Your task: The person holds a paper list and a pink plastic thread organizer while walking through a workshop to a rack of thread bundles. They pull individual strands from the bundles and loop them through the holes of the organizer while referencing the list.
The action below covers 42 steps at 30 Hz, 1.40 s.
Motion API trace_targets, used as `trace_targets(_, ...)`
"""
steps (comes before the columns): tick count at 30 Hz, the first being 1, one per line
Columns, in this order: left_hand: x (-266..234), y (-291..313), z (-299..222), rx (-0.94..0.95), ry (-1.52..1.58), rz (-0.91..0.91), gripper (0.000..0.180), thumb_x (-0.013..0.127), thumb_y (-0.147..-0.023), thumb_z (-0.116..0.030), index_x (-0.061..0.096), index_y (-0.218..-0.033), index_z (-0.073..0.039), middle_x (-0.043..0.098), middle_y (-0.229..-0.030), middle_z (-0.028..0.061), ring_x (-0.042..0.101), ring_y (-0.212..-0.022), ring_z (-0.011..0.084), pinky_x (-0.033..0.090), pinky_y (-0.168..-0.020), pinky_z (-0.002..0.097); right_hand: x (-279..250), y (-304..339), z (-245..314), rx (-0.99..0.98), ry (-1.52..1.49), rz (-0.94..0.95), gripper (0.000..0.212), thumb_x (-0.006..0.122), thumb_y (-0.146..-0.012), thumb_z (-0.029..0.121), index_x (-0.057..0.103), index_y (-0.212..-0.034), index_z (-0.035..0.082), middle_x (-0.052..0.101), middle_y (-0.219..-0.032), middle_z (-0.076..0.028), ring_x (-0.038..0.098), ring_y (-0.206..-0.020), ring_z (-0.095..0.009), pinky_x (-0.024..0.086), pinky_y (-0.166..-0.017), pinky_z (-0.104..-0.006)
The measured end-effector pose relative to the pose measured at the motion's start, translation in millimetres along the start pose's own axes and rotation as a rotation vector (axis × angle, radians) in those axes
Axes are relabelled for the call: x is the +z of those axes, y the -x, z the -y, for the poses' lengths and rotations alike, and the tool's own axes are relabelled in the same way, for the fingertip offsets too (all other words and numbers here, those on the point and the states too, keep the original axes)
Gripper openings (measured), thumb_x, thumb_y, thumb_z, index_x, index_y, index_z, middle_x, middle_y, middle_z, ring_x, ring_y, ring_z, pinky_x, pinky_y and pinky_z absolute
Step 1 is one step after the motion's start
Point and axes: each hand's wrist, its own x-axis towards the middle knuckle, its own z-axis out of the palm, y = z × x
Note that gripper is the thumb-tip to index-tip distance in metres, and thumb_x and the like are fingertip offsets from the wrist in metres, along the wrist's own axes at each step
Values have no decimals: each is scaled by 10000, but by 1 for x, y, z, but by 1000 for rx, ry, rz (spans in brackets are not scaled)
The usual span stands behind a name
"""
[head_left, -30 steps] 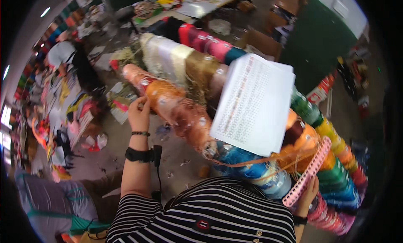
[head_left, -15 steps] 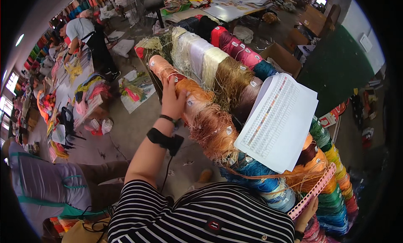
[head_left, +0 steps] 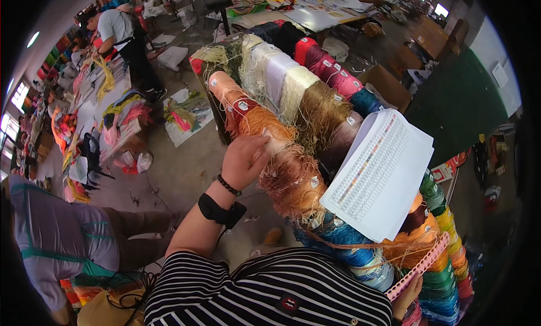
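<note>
My left hand point(head_left: 246, 161) lies against the near row of thread skeins. Its fingers are partly bent and apart, with the tips at a small white tag and pale peach thread point(head_left: 278, 142). Beyond it run orange thread point(head_left: 259, 123) and a peach roll point(head_left: 222, 85); reddish-brown thread point(head_left: 290, 167) is on the nearer side. At the lower right, my right hand point(head_left: 410, 296) is closed on a pink strip with a line of holes point(head_left: 420, 265). Several orange-brown strands point(head_left: 360, 245) stretch from the skeins to this strip. A sheaf of white paper with a printed grid point(head_left: 383, 174) rests on the skeins.
More rows hold white point(head_left: 276, 75), olive-brown point(head_left: 321, 106) and pink thread point(head_left: 338, 78). A dark green panel point(head_left: 451, 112) stands at the right. Another person point(head_left: 121, 41) works at a thread-covered table point(head_left: 115, 81) at the far left. Someone in grey point(head_left: 56, 230) is at the near left.
My left hand has drawn back toward me along the skein row, from the orange thread to the pale peach thread. My right hand keeps its hold on the strip. The view has shifted slightly.
</note>
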Motion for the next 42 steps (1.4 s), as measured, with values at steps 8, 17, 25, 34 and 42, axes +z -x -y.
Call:
trace_targets(8, 4, -42, 117, -275, -73, -427, 148, 649, -875, -113, 694, -988, -29, 673, -929, 131, 645, -831, 271, 508, -740, 355, 3, -1, 7, 10, 93, 31, 248, 506, -1021, 282, 564, -1011, 41, 505, -859, 26, 449, -780, -59, 380, -699, -217)
trace_targets(17, -9, -80, 133, -411, -294, -26, 134, 673, -819, -167, 719, -874, -54, 676, -875, 143, 647, -808, 322, 507, -716, 398, -5, -6, -5, -48, 131, -2, 299, 507, -1022, 310, 578, -1054, 21, 508, -848, 32, 432, -758, -57, 364, -669, -223)
trace_targets(25, -37, -88, 189, -637, 302, 23, 88, 685, -864, -112, 698, -860, -25, 640, -747, -9, 542, -651, 73, 441, -588, 251, 2, -4, 2, -27, 136, -1, 282, 510, -1022, 293, 569, -987, 20, 506, -822, 33, 428, -738, -53, 360, -652, -217)
trace_targets(34, -35, -60, 183, -578, 369, 28, 258, 667, -887, -220, 655, -1010, 6, 649, -851, 9, 609, -770, 164, 491, -722, 283, 5, -7, 3, -65, 157, -13, 270, 511, -1022, 269, 556, -952, 12, 520, -804, 24, 443, -713, -52, 366, -627, -217)
trace_targets(42, 53, 74, 78, -1201, 933, 158, 501, 524, -983, -329, 462, -1404, -65, 605, -1282, 64, 564, -1176, 239, 451, -972, 349, -1, -4, 2, -17, 137, 20, 325, 502, -1025, 318, 580, -1042, 2, 513, -859, 37, 433, -775, -53, 363, -689, -206)
